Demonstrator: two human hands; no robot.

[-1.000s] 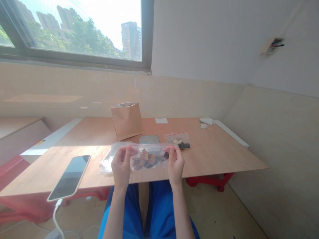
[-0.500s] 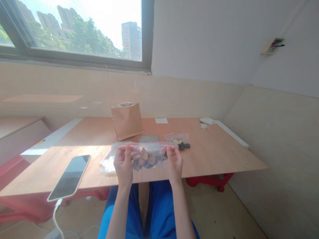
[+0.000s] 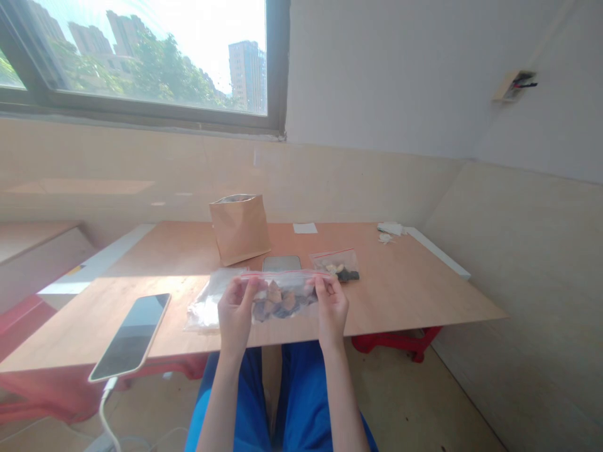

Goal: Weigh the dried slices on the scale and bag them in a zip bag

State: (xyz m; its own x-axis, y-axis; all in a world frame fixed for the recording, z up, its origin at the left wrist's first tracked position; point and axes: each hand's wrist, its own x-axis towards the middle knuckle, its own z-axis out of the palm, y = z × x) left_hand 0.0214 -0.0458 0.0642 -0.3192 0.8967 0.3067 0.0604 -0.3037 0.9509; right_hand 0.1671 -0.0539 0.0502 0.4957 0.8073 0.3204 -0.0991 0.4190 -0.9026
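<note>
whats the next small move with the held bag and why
Probably press the right hand along the red-lined top edge of the bag while the left hand steadies it: both pinch near that edge, at opposite ends, and whether it's sealed is unclear.

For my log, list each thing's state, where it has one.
Held zip bag: contains brown pieces; seal unclear.
Left hand: closed on held zip bag.
Right hand: closed on held zip bag.
Second zip bag: lying down, contains pale and dark pieces.
Kraft pouch: upright, mouth open.
Smartphone: face-up, screen dark, cable plugged in.
Clear plastic packaging: lying flat.
</note>
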